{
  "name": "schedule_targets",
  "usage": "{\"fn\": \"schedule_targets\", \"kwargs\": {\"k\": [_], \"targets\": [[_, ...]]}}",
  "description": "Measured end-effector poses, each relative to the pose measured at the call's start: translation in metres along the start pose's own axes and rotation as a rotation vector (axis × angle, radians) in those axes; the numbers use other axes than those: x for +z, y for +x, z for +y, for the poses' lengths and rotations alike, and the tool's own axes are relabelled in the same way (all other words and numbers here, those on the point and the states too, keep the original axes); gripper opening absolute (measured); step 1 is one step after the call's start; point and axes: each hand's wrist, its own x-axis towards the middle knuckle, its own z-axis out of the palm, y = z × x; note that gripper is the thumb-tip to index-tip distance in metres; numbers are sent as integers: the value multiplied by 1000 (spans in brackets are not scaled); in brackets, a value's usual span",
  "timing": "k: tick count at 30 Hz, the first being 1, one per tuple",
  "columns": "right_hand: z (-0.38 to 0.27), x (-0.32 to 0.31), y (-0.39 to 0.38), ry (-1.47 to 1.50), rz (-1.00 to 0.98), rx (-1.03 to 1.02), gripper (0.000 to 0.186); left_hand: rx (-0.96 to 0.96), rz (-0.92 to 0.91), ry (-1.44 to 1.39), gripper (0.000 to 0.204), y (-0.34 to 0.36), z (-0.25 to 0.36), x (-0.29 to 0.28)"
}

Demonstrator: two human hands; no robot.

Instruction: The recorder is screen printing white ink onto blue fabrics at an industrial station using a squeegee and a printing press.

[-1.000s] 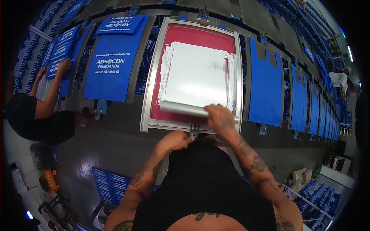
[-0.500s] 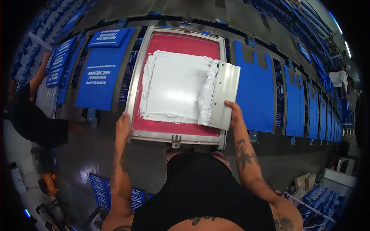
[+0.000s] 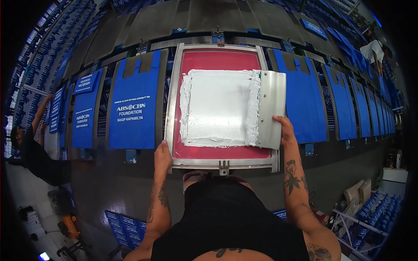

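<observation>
In front of me lies a silkscreen frame (image 3: 170, 117) of pale metal with red mesh (image 3: 226, 56). White ink (image 3: 220, 104) covers a broad square of the mesh, with a thick ridge along its right side. A wide metal squeegee (image 3: 273, 100) rests at that ridge, crosswise to me. My right hand (image 3: 285, 130) grips the squeegee's outer edge, fingers closed. My left hand (image 3: 163, 156) is closed on the frame's near left corner. Directly left of the frame is a flat blue bag (image 3: 133, 98) with a white print; what lies beneath the screen is hidden.
Plain blue bags (image 3: 300, 95) lie on boards in a row to the right. More printed bags (image 3: 83, 113) are on the left, where another person (image 3: 39, 152) in black reaches out. Dark boards (image 3: 213, 17) stand across the far side. A rack of blue items (image 3: 370, 222) is at lower right.
The screen frame has shifted rightward along the row and sits straighter. A printed bag with spread handles now shows at its left. Both hands keep their holds on the frame and squeegee.
</observation>
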Motion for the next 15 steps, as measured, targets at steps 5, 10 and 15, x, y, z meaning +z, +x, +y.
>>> {"fn": "schedule_targets", "kwargs": {"k": [5, 10, 15], "targets": [[2, 0, 29, -8, -68, -3, 39, -14, 53, 90, 56, 10, 1, -2], [-2, -13, 53, -38, -64, 27, 35, -47, 28, 55, 57, 25, -13, 25], [6, -32, 71, 51, -177, 197, 39, -14, 15, 95, 57, 31, -12, 34]]}}
